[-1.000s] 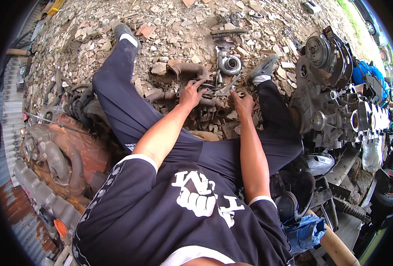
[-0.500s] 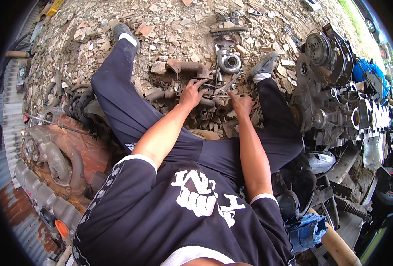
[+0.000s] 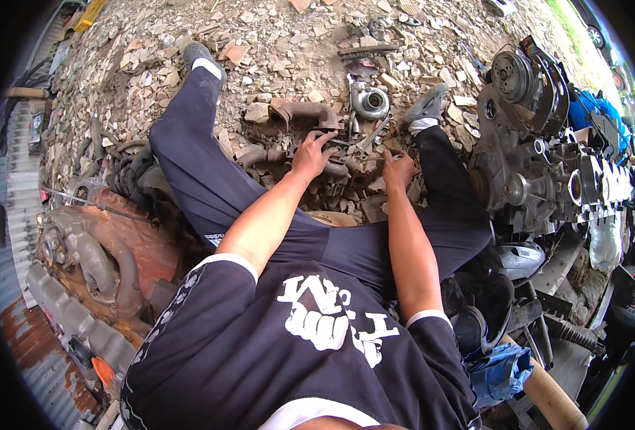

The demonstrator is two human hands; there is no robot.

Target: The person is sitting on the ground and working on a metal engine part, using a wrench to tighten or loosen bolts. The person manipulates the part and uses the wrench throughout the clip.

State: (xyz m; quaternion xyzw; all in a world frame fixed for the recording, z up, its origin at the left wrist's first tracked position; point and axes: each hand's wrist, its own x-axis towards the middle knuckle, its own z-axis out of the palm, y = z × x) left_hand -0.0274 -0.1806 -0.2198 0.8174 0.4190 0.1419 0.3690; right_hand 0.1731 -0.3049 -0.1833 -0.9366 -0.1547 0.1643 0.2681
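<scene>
On the ground between my legs lies a rusty exhaust manifold (image 3: 260,155) with curved pipes. My left hand (image 3: 309,158) grips its middle, thumb and forefinger round a dark part of it. To the right, my right hand (image 3: 400,172) is closed, pinching what looks like a thin metal tool (image 3: 372,158) that points left over the manifold; its exact kind is hard to tell. A wrench (image 3: 376,132) lies slantwise just beyond. Farther off sit a rusty bent pipe (image 3: 310,113) and a silver turbocharger (image 3: 370,102).
Broken tile and stone rubble (image 3: 274,64) covers the ground ahead. A large engine (image 3: 532,179) stands close on my right, a blue plastic bag (image 3: 500,376) nearer me. On my left rests another rusty engine (image 3: 110,258) beside corrugated metal sheet (image 3: 24,215).
My right hand has drawn a little to the right, away from my left hand, and the thin tool now shows at its fingers. My left hand stays at the manifold.
</scene>
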